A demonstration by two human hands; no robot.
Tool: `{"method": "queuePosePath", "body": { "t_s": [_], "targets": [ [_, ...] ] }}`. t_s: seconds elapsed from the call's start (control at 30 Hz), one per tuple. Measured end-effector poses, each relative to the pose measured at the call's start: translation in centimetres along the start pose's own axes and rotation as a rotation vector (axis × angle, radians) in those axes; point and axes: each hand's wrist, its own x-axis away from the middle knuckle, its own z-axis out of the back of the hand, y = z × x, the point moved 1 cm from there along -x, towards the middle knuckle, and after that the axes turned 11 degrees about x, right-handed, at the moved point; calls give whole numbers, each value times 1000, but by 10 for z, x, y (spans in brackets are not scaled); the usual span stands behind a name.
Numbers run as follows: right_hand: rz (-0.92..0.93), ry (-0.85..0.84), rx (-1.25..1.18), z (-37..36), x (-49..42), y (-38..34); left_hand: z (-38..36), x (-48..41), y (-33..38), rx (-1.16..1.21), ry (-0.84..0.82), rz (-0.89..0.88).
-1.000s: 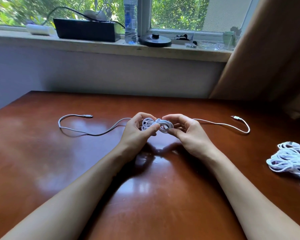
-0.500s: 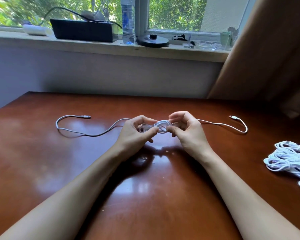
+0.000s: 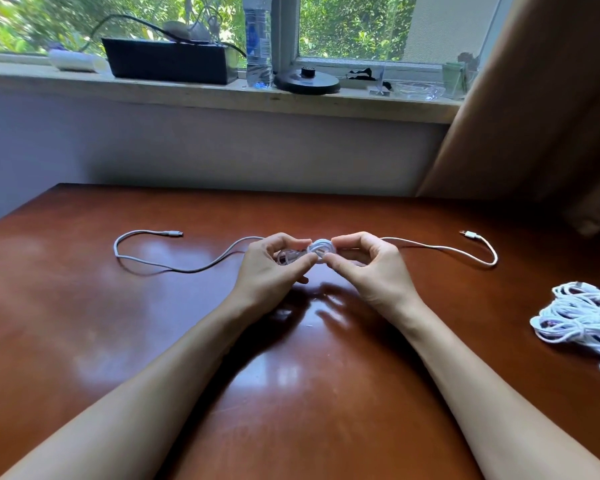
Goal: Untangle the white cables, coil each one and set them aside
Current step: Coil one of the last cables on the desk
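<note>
1. We see the left hand (image 3: 271, 268) and the right hand (image 3: 371, 268) meeting above the wooden table (image 3: 84, 323), with the thumbs and forefingers of both curled in toward each other.
2. Between the fingertips sits a small wound bundle of the white cable (image 3: 321, 249). The left thumb and forefinger pinch its left side, and the right thumb and forefinger pinch its right side.
3. From the left fingers one loose end curves outward across the table, then bends back to a connector (image 3: 174, 233) well to their left.
4. From the right fingers the other end trails outward, hooks round and ends in a plug (image 3: 468, 234) well to their right.
5. Farther right, well apart from the right fingers, lies a pile of coiled white cables (image 3: 582, 320).
6. Beyond the fingers, on the windowsill (image 3: 187, 93), we see a black box (image 3: 168, 60), a water bottle (image 3: 258, 39) and a round black base (image 3: 307, 83).
</note>
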Motion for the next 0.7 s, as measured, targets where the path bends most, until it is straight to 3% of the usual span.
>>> {"method": "queuePosePath", "body": {
  "t_s": [0.33, 0.7],
  "targets": [
    [101, 20, 155, 3, 1, -2, 0, 0, -3, 23, -30, 31],
    [124, 115, 257, 9, -5, 2, -1, -2, -7, -234, -145, -104]
  ]
}}
